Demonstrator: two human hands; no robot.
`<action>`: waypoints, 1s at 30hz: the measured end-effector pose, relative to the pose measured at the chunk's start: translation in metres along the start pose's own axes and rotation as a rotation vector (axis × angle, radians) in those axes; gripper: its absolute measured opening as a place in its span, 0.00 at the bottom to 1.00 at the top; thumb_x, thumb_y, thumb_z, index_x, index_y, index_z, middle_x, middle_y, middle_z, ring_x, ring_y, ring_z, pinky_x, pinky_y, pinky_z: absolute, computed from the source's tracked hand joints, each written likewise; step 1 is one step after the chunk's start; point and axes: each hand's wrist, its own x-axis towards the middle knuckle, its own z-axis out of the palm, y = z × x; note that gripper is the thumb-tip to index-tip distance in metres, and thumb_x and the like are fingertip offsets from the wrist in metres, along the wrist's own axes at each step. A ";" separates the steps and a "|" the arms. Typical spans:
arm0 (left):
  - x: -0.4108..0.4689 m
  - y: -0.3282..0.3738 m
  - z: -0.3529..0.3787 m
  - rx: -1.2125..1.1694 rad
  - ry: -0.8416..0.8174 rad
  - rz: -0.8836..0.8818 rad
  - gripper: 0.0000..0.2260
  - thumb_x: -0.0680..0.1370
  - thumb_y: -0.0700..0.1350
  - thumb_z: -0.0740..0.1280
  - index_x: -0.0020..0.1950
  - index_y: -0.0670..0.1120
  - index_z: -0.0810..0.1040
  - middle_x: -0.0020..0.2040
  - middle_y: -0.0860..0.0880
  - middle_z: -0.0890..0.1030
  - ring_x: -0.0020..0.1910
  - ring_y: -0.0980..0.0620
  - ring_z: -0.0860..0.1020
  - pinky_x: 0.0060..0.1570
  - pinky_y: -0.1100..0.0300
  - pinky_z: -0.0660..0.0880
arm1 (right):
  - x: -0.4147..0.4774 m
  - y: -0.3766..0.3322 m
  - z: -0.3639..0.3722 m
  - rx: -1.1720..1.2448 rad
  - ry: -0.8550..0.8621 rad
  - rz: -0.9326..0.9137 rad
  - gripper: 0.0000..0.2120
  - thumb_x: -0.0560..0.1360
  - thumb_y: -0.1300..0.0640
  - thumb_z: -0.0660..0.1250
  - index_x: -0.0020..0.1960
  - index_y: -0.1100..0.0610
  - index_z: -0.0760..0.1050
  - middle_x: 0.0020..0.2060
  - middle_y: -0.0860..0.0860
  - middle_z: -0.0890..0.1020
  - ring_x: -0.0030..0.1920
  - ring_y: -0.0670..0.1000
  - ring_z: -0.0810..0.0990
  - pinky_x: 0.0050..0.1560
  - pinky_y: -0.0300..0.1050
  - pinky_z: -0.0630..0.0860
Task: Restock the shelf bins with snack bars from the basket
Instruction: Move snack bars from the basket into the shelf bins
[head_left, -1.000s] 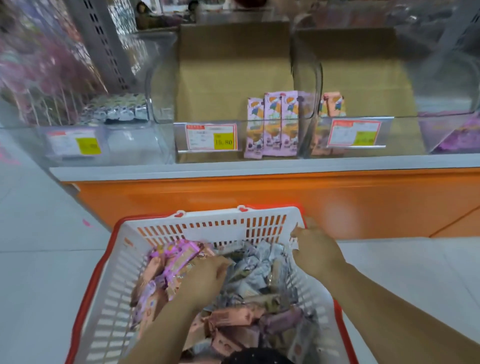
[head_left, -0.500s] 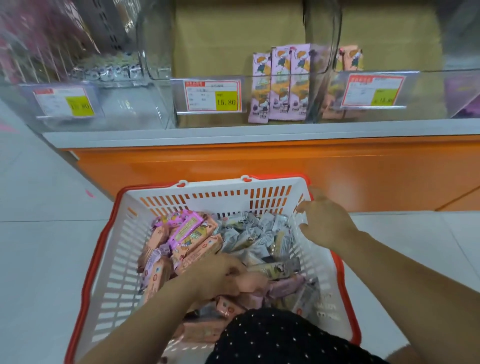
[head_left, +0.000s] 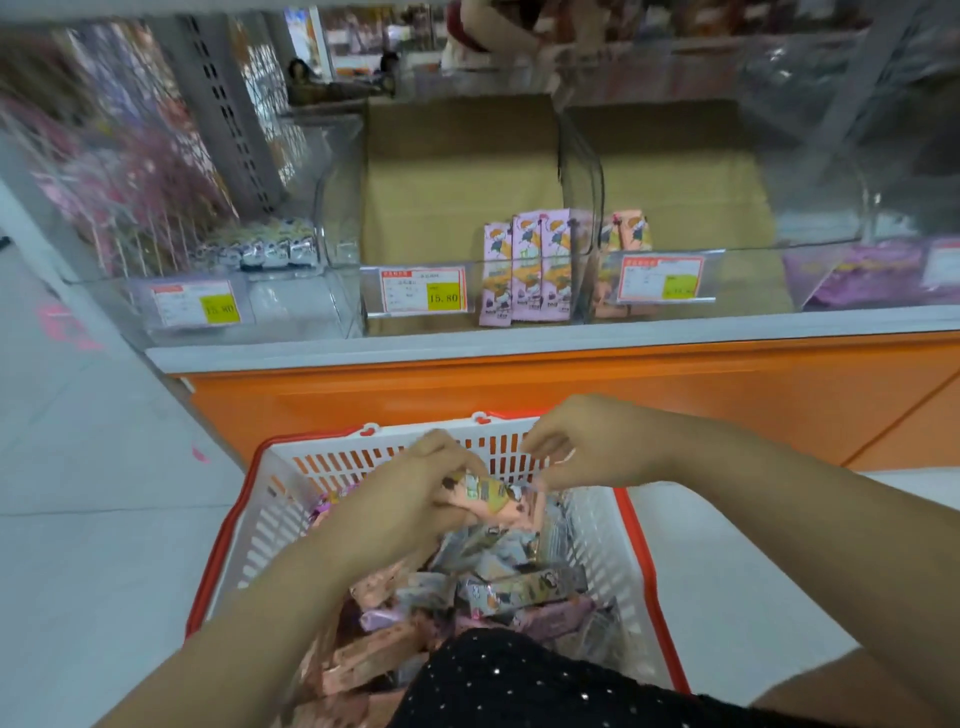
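Several snack bars (head_left: 488, 496), gripped by left hand (head_left: 415, 493), seemingly pinched by right hand (head_left: 582, 447), above the basket (head_left: 270, 535).

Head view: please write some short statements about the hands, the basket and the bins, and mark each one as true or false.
1. The left hand holds peach bars above the basket. True.
2. The basket is empty. False: many wrapped bars lie in it.
3. The purple bars in the middle bin stand upright. True.
4. The middle bin's price tag reads 25.80. False: it reads 15.80.
5. The shelf base is blue. False: it is orange.
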 end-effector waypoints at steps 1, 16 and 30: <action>0.003 0.011 -0.013 0.018 0.035 0.030 0.16 0.72 0.45 0.73 0.58 0.54 0.76 0.50 0.61 0.68 0.47 0.63 0.71 0.47 0.76 0.68 | -0.007 -0.008 -0.006 0.033 0.040 -0.024 0.24 0.74 0.49 0.70 0.67 0.57 0.72 0.64 0.51 0.77 0.58 0.45 0.76 0.55 0.34 0.72; 0.080 0.126 -0.050 0.103 0.563 0.040 0.29 0.71 0.49 0.74 0.70 0.51 0.69 0.67 0.51 0.68 0.65 0.46 0.68 0.61 0.48 0.70 | -0.072 0.018 -0.054 0.235 0.839 0.105 0.11 0.67 0.52 0.75 0.46 0.51 0.78 0.40 0.47 0.80 0.38 0.44 0.76 0.44 0.44 0.77; 0.138 0.114 -0.014 0.272 0.525 -0.143 0.29 0.79 0.50 0.61 0.75 0.64 0.51 0.78 0.51 0.47 0.77 0.48 0.40 0.70 0.36 0.39 | -0.023 0.075 -0.123 0.236 1.219 0.325 0.12 0.71 0.50 0.72 0.51 0.54 0.77 0.43 0.50 0.81 0.43 0.51 0.79 0.40 0.45 0.76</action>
